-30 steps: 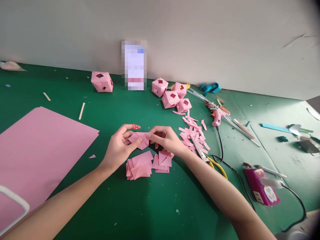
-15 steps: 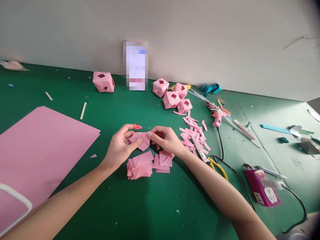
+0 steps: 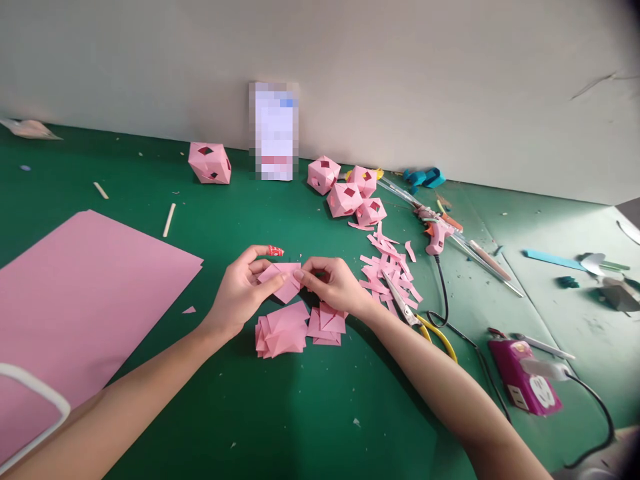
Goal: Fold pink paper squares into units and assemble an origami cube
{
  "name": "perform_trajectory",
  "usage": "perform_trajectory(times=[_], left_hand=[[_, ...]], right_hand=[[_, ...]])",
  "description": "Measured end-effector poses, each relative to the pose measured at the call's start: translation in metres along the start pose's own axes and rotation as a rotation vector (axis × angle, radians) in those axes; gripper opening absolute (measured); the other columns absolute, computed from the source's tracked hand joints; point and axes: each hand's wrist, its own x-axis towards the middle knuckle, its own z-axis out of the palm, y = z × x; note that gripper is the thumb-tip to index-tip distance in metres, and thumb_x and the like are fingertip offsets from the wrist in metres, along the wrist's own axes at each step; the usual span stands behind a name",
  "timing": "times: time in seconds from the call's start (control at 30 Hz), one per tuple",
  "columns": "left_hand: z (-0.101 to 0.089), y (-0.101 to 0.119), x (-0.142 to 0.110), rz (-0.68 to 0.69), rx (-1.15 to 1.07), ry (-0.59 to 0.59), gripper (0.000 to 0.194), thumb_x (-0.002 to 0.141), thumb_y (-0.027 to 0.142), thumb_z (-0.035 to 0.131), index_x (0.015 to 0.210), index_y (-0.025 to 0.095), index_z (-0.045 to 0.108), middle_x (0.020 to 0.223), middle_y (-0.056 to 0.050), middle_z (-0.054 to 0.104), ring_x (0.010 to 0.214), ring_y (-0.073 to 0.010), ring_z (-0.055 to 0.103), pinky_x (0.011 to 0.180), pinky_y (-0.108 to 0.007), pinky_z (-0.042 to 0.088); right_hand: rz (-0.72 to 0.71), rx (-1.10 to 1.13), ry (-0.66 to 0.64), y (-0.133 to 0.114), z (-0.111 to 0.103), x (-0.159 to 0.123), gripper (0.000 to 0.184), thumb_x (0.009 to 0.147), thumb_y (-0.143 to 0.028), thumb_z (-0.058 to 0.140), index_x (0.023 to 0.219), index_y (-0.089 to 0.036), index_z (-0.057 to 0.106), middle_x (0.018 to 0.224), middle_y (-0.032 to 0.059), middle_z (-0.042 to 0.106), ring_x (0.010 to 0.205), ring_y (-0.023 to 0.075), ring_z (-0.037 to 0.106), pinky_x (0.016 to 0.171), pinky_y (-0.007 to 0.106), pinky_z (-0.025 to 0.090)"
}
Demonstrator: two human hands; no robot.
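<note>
A small pink piece of paper (image 3: 287, 288) is held between both hands, just above the green table. My left hand (image 3: 245, 287) pinches its left side under the thumb; a red wrap covers one fingertip. At the paper's right corner, my right hand (image 3: 330, 280) closes thumb and fingers on the edge. Below them lies a loose pile of pink paper pieces (image 3: 283, 330). Beside it, nearly under the right hand, sits a smaller stack of folded pink squares (image 3: 326, 325).
Several pink paper polyhedra (image 3: 344, 199) stand near the wall, with another (image 3: 210, 163) left of a blurred upright screen (image 3: 277, 130). Paper strips (image 3: 387, 267), yellow-handled scissors (image 3: 411, 313), a glue gun (image 3: 439, 237) and a purple power adapter (image 3: 523, 377) lie right. Large pink sheets (image 3: 100, 293) cover the left.
Both hands stay on the pink paper with barely any movement; the fingers shift slightly at its right corner. The whole view has drifted a little.
</note>
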Motion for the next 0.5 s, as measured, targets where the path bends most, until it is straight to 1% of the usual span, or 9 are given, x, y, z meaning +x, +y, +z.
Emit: perform_trajectory(times=[0.17, 0.33, 0.43, 0.5], left_hand=[[0.0012, 0.0028, -0.0003, -0.015, -0.019, 0.014, 0.047, 0.070, 0.029, 0.083, 0.110, 0.019, 0.060, 0.087, -0.002, 0.072, 0.072, -0.0143, 0.066, 0.064, -0.024, 0.051], [0.0011, 0.0031, 0.0000, -0.020, -0.027, 0.027, 0.049, 0.068, 0.028, 0.083, 0.110, 0.019, 0.060, 0.086, -0.003, 0.073, 0.070, -0.0161, 0.067, 0.063, -0.026, 0.052], [0.0014, 0.0027, -0.0001, -0.008, -0.019, 0.035, 0.048, 0.068, 0.028, 0.083, 0.109, 0.019, 0.060, 0.085, -0.003, 0.073, 0.069, -0.0168, 0.067, 0.062, -0.027, 0.052], [0.0019, 0.0023, -0.0005, -0.002, -0.016, 0.046, 0.047, 0.068, 0.028, 0.083, 0.108, 0.019, 0.060, 0.080, -0.001, 0.071, 0.067, -0.0158, 0.066, 0.061, -0.026, 0.051]], right_hand=[[0.014, 0.038, -0.002, 0.0002, 0.0009, -0.0007, 0.036, 0.092, -0.047, 0.063, 0.074, -0.016, 0.064, 0.071, 0.0007, 0.064, 0.065, 0.0106, 0.051, 0.060, 0.024, 0.040], [0.080, 0.069, -0.106, -0.0005, -0.0018, -0.0016, 0.036, 0.088, -0.049, 0.067, 0.074, -0.016, 0.063, 0.066, -0.0015, 0.057, 0.058, 0.0091, 0.044, 0.055, 0.024, 0.035], [0.083, 0.072, -0.126, 0.0009, -0.0025, -0.0015, 0.036, 0.089, -0.049, 0.065, 0.075, -0.016, 0.064, 0.068, -0.0004, 0.060, 0.058, 0.0091, 0.045, 0.054, 0.024, 0.035], [0.078, 0.057, -0.128, 0.0023, -0.0028, -0.0011, 0.036, 0.090, -0.050, 0.064, 0.077, -0.016, 0.065, 0.070, 0.0007, 0.063, 0.060, 0.0097, 0.047, 0.055, 0.024, 0.036]])
